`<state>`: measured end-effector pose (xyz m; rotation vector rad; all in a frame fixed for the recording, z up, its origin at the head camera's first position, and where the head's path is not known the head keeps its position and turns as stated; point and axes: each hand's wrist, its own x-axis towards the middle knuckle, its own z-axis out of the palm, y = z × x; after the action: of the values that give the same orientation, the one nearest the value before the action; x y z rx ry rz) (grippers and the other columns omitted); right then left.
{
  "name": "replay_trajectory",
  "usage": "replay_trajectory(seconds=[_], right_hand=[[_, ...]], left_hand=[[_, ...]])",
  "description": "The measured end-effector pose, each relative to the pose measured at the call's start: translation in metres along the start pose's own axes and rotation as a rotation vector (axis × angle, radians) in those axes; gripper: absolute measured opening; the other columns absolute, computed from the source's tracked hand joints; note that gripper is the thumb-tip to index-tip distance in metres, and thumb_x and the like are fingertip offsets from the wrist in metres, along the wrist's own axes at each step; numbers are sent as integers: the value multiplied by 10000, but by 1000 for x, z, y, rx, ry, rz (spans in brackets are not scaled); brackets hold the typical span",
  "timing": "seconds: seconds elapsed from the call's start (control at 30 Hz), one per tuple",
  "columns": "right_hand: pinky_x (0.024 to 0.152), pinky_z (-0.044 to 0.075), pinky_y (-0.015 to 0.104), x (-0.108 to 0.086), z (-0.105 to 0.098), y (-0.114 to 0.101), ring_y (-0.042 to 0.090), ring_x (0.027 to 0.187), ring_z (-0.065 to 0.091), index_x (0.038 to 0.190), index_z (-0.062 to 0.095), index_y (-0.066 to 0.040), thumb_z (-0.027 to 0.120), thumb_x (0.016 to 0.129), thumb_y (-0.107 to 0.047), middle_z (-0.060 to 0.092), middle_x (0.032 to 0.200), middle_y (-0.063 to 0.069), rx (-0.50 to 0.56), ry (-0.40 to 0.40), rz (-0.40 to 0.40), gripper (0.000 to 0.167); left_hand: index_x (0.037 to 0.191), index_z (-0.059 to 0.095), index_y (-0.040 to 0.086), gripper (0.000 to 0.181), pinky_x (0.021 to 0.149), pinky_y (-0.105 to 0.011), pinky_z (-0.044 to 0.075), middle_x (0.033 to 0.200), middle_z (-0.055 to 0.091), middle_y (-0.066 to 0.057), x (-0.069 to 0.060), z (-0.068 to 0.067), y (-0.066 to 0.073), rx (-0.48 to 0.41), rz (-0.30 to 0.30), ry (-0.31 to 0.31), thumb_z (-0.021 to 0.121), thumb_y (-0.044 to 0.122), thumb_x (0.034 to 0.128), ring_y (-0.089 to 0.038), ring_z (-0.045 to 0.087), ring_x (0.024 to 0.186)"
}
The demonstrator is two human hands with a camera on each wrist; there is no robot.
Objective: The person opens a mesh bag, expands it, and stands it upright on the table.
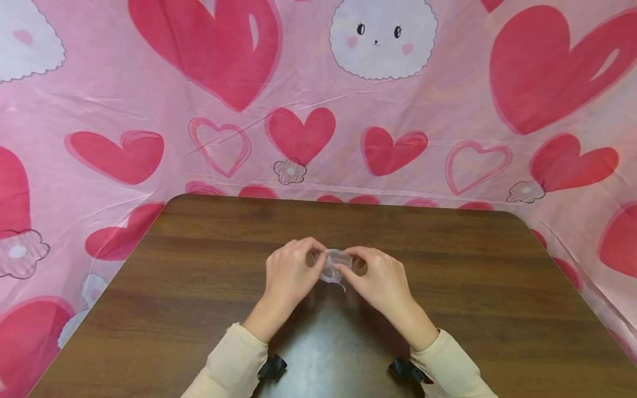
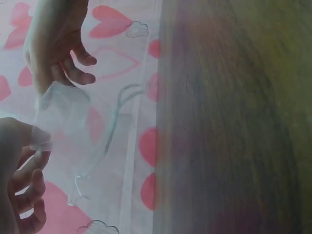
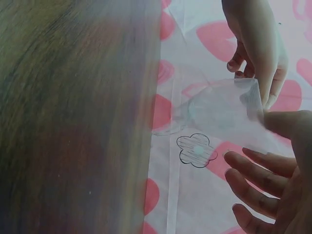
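A small translucent bag (image 1: 332, 266) is held up over the middle of the table, a thin strand dangling from its lower edge. My left hand (image 1: 291, 272) pinches one side of it between thumb and fingers. On the opposite side, my right hand (image 1: 379, 277) pinches it near the upper edge. In the left wrist view the bag (image 2: 73, 114) spreads between both hands, with a pale cord-like strand along one side. Seen from the right wrist, the sheer bag (image 3: 219, 109) narrows away from the fingers. Whether anything lies inside cannot be told.
The brown wooden table (image 1: 199, 298) has rounded far corners. Behind it and along the sides hangs a pink cloth (image 1: 348, 105) printed with hearts. A black wrist device (image 1: 272, 367) shows by the left sleeve, another black device (image 1: 405, 370) by the right.
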<state>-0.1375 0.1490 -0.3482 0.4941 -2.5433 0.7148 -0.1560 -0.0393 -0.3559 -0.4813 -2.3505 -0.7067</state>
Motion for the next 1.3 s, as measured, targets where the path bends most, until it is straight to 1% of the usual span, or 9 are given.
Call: replay_trajectory(seconds=[0.13, 0.27, 0.43, 0.6, 0.73, 0.87, 1.07, 1.2, 1.3], right_hand=[[514, 434, 296, 0, -1, 0, 85, 599, 568, 979, 761, -148, 814, 821, -201, 659, 744, -55, -10, 0, 22, 176], [485, 409, 284, 1, -2, 2, 66, 544, 512, 957, 775, -150, 803, 822, -114, 671, 737, -40, -4, 58, 25, 142], [485, 410, 280, 2, -4, 5, 93, 541, 519, 899, 783, -139, 826, 799, -96, 679, 742, -23, 19, 134, -7, 117], [500, 438, 278, 1, -5, 5, 131, 561, 566, 859, 781, -147, 853, 770, -95, 681, 743, -30, 36, 154, -39, 126], [513, 456, 280, 1, -5, 3, 137, 579, 587, 833, 771, -152, 867, 759, -113, 679, 739, -44, 48, 165, -57, 127], [534, 470, 277, 2, -4, 2, 122, 594, 593, 857, 763, -145, 871, 761, -154, 673, 744, -53, 96, 168, -67, 144], [569, 513, 314, 4, -6, 3, 67, 646, 594, 935, 763, -113, 843, 790, -120, 691, 783, -39, 194, 167, -70, 165], [603, 533, 339, 6, -11, 5, 67, 682, 612, 972, 768, -108, 816, 819, -117, 721, 833, -27, 240, 170, -42, 161], [614, 525, 356, 7, -14, 8, 78, 688, 612, 981, 770, -111, 799, 839, -134, 733, 857, -26, 238, 157, 1, 146]], left_hand=[[859, 737, 227, 42, 473, -282, 401, 695, 661, 100, 0, 1, -1, -5, -18, 17, 759, 206, 830, -95, 565, 580], [863, 737, 249, 67, 474, -281, 398, 695, 666, 118, 1, 2, -1, -6, -8, 17, 742, 189, 833, -94, 562, 578], [825, 738, 251, 33, 484, -270, 400, 676, 631, 137, 1, 2, 0, -3, 23, 2, 767, 238, 819, -75, 547, 589], [819, 740, 251, 66, 477, -259, 380, 658, 608, 138, 0, 1, 0, -3, 41, -15, 782, 302, 818, -55, 505, 563], [814, 762, 250, 51, 462, -259, 372, 629, 620, 126, 0, 1, 0, -5, 52, -6, 764, 295, 840, -63, 500, 533], [800, 774, 242, 69, 460, -278, 385, 609, 622, 106, 0, 0, -1, 0, 38, 16, 755, 276, 857, -91, 524, 534], [826, 767, 217, 53, 464, -287, 390, 608, 612, 87, 1, -1, -3, 12, 10, 27, 771, 266, 845, -103, 533, 532], [833, 757, 215, 43, 460, -295, 385, 589, 571, 88, 2, -2, -6, 14, -12, 40, 766, 255, 847, -109, 518, 519], [837, 760, 216, 34, 456, -301, 378, 569, 531, 81, 3, -4, -7, 10, -29, 54, 760, 249, 846, -118, 503, 509]])
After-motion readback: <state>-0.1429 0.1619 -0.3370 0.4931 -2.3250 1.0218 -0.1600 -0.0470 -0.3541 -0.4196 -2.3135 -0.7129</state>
